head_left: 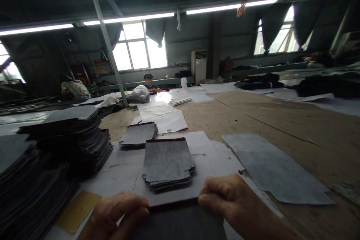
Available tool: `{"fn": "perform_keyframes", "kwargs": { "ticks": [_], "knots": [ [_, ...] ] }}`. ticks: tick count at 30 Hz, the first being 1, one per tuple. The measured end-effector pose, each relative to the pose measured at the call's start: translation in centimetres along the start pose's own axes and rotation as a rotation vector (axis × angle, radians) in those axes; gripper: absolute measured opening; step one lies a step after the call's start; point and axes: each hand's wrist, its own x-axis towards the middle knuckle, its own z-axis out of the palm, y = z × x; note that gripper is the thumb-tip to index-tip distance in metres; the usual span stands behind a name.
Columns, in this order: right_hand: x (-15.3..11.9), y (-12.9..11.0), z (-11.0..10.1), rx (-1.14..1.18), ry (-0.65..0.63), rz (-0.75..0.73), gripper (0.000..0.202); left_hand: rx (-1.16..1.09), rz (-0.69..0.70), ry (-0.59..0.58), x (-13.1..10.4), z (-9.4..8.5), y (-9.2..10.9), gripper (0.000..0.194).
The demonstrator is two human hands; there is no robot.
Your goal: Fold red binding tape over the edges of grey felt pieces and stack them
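Holding dark panel (180, 223) by its far edge, low in view, just short of grey stack (165, 161) on white paper (216, 161). Pinching narrowly at both ends: left hand (119, 208), right hand (225, 198). Noting yellow card (78, 212) beside left hand, tall pile (70, 131) beyond it; to the right, grey sheet (275, 168) lying flat on table (270, 123).

The view's bottom edge cuts off the dark sheet (180, 222).

The dark, straight-edged fabric panel (180, 222) is pinched near both far corners.
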Motion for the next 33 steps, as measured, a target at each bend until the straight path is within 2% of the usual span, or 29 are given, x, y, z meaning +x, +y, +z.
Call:
{"fn": "perform_keyframes", "kwargs": {
  "ticks": [2,3,5,7,10,13,15,18,20,24,26,29,33],
  "knots": [
    [1.8,-0.9,-0.9,0.166,-0.047,0.131,0.016,-0.068,-0.134,-0.084,2.2,-0.8,-0.8,0.023],
    [2.9,-1.2,-1.3,0.217,-0.054,0.151,0.017,-0.124,-0.213,-0.146,3.6,-1.1,-1.3,0.028],
    [5.4,-1.4,-2.0,0.209,-0.009,0.117,0.02,-0.225,-0.329,-0.315,6.6,-1.2,-2.6,0.034],
    [8.2,-0.9,-2.2,0.092,0.093,0.051,0.02,-0.196,-0.351,-0.366,9.2,-0.3,-4.3,0.032],
    [12.3,0.9,-1.3,-0.102,0.253,0.006,0.014,0.044,-0.301,-0.259,11.3,2.7,-7.0,0.023],
    [15.1,2.9,0.2,-0.29,0.364,-0.034,0.013,0.186,-0.304,-0.141,11.3,6.2,-8.9,0.023],
    [15.9,3.9,0.8,-0.384,0.405,-0.065,0.014,0.274,-0.301,-0.074,10.7,7.9,-9.3,0.025],
    [15.9,4.4,1.3,-0.482,0.418,-0.113,0.018,0.354,-0.249,-0.05,9.8,8.9,-8.9,0.031],
    [15.7,4.4,1.5,-0.531,0.414,-0.132,0.019,0.348,-0.181,-0.095,9.4,9.0,-8.4,0.032],
    [16.0,4.5,1.4,-0.612,0.439,-0.105,0.029,0.36,-0.067,-0.262,9.3,9.5,-8.3,0.04],
    [15.7,4.6,1.0,-0.649,0.433,-0.083,0.027,0.428,-0.039,-0.257,9.3,9.8,-8.6,0.04],
    [13.1,5.0,-0.3,-0.706,0.423,-0.065,0.023,0.498,-0.023,-0.224,9.2,9.9,-8.8,0.041],
    [6.4,7.2,-3.8,-0.788,0.394,-0.034,0.017,0.502,-0.018,-0.081,8.7,8.9,-8.3,0.048]
  ]
}}
